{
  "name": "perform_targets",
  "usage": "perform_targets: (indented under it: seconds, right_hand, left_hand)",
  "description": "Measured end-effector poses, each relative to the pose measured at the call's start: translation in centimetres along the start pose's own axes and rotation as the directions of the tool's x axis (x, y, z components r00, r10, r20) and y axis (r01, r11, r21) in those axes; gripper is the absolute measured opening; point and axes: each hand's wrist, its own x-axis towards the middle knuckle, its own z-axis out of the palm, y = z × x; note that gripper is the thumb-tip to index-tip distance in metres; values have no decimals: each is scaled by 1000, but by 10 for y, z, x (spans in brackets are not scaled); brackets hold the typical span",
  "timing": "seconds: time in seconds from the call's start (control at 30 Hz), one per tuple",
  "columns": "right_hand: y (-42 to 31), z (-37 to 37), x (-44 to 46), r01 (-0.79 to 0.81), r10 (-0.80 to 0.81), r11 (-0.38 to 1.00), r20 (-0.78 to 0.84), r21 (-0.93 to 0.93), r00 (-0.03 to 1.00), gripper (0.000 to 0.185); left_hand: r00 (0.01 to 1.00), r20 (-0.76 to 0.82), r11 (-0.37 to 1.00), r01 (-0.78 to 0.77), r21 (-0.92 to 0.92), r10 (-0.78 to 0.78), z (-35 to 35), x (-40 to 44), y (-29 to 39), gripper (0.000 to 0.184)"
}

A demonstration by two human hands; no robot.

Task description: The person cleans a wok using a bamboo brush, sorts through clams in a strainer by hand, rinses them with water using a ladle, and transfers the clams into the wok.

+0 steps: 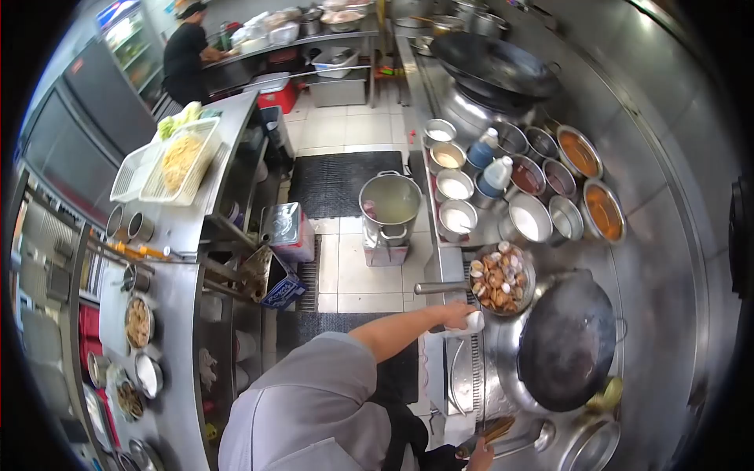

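Note:
My left hand (454,315) reaches out over the stove's front edge, its fingers closed on a white cloth (474,322). Just beyond it, a long-handled strainer pan (503,279) full of shellfish rests on the stove. To the right of that hand, a dark wok (567,345) sits on a burner, with faint steam over it and little visible inside. At the bottom edge, my right hand (481,455) is partly cut off. The handle of a metal ladle (542,436) runs into its fingers. A brown wooden-looking tool (496,429) lies beside that hand.
Seasoning bowls (455,185) and squeeze bottles (495,174) crowd the stove beyond the strainer. A large stockpot (390,200) stands in the aisle. Another wok (495,67) sits farther back. White baskets (182,161) rest on the left counter. A co-worker (185,59) stands at the far left.

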Motion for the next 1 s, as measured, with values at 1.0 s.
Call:
perform_targets:
  seconds: [1.0]
  right_hand:
    - [-295,18,-63,-421,-691,341,528,840,494,23]
  left_hand:
    - [971,-129,980,200,-23,-201,12,-236,47,34]
